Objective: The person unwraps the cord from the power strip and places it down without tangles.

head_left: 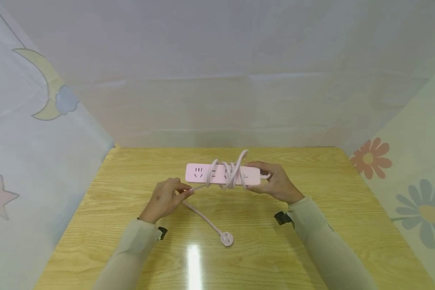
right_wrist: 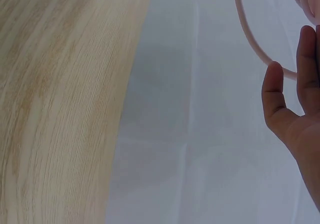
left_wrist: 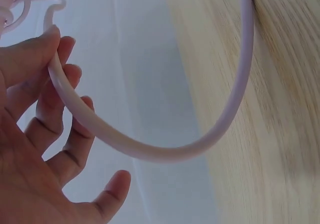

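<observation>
Here, the left grip (head_left: pixel 165 198) angles inward, pinching the cord (head_left: pixel 205 216)

2 arms (head_left: pixel 130 251) forward; left hand (head_left: pixel 166 197) pinching, fingers (left_wrist: pixel 77 146) bent; right hand (head_left: pixel 277 184) gripping.

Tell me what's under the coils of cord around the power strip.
Under the coils is the power strip; parts of some outlets show between the turns. Directly beneath each turn, the strip is covered, so those outlets cannot be seen whole.
</observation>
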Demonstrator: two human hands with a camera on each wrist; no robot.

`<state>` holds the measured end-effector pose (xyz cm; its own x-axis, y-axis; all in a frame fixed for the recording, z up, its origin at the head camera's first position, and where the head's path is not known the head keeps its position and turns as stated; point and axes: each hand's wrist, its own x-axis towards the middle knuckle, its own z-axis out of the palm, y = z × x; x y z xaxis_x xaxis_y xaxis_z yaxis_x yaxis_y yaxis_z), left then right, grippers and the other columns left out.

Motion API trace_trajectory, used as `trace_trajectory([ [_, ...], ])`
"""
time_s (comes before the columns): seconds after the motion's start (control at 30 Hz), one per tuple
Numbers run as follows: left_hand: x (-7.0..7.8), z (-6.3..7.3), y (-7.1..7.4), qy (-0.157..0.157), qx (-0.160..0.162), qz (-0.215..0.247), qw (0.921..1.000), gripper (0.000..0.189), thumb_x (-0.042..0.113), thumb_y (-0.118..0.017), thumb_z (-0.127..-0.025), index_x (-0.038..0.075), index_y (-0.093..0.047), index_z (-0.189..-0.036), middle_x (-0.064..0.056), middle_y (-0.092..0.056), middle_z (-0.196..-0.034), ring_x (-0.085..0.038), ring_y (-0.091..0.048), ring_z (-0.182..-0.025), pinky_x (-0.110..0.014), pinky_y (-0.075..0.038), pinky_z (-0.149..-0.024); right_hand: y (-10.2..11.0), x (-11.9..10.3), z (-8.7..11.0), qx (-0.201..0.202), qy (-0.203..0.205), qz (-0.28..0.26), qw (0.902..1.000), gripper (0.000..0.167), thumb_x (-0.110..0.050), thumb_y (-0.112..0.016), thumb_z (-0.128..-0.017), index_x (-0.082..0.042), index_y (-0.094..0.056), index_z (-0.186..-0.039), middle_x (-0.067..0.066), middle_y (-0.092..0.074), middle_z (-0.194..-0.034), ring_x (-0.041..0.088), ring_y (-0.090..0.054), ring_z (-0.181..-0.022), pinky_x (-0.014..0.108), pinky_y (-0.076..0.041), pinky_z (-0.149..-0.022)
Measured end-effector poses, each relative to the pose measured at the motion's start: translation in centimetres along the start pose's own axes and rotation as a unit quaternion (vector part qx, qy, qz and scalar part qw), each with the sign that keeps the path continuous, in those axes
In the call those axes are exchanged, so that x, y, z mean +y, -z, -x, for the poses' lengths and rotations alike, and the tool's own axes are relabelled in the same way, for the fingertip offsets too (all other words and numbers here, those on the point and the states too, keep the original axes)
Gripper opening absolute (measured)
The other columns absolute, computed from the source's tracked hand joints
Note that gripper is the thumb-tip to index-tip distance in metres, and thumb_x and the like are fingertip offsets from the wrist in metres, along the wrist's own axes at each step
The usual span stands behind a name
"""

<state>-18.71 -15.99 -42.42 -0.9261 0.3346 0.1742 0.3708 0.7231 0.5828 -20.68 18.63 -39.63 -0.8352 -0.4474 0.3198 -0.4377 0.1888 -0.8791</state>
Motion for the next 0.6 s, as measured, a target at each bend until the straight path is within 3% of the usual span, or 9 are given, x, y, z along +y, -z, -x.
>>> trace_trajectory([
  [0.2,0.07,-0.35,-0.05,-0.002,0.035,0.003,0.9994,0.014,0.024,-0.076,-0.091,0.011,-0.081,-0.092,0.009,-0.059,-0.074,-0.012,-0.050,-0.069,-0.029,-0.040,-0.059,0.04,-0.11,0.10,-0.008,0.013,-0.013,0.9998,0.052,0.009,-0.080,-0.078,0.008,-0.062,-0.126,-0.008,-0.067,-0.118,0.020,-0.067,-0.089,0.033,-0.057,-0.071],
  [0.37,0.06,-0.42,-0.14,-0.001,0.067,0.011,0.9977,0.011,0.020,-0.077,-0.089,0.010,-0.081,-0.091,0.009,-0.056,-0.071,-0.011,-0.049,-0.065,-0.027,-0.043,-0.056,-0.02,-0.08,0.10,-0.013,0.019,-0.020,0.9996,0.052,0.009,-0.080,-0.078,0.007,-0.063,-0.127,-0.006,-0.067,-0.119,0.019,-0.067,-0.089,0.032,-0.058,-0.070],
  [0.6,-0.11,-0.57,-0.20,-0.004,0.123,0.023,0.9922,0.007,0.009,-0.079,-0.086,0.008,-0.081,-0.093,0.003,-0.062,-0.074,-0.012,-0.051,-0.064,-0.025,-0.041,-0.054,-0.01,-0.07,0.10,-0.020,0.018,-0.025,0.9993,0.053,0.007,-0.081,-0.078,-0.008,-0.068,-0.127,0.002,-0.066,-0.126,0.019,-0.066,-0.093,0.032,-0.056,-0.075],
])
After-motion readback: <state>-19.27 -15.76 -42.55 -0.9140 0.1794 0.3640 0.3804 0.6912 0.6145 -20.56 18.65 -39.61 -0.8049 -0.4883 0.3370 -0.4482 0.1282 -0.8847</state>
